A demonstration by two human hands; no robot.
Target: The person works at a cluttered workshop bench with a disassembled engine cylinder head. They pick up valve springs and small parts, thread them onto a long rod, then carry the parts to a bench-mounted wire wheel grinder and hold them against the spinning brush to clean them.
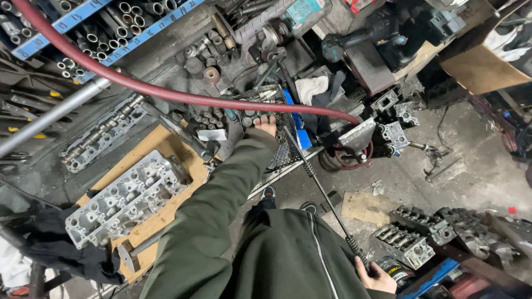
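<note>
My left hand [266, 124] reaches forward on a green-sleeved arm to a metal mesh tray [282, 155] full of small parts at the bench edge. Its fingers rest on the parts at the tray's far side; whether they grip anything is hidden. My right hand [377, 277] is low at my side, closed around the near end of a long thin steel rod [316, 180] with a coil spring by the hand. The rod runs diagonally up to the mesh tray, just right of my left hand.
A dark red hose [166, 91] arcs over the bench. An aluminium cylinder head [124, 202] lies on a wooden board, with a hammer [128, 256] beside it. More engine castings [413, 238] sit on the floor at right. Socket racks [119, 25] line the back left.
</note>
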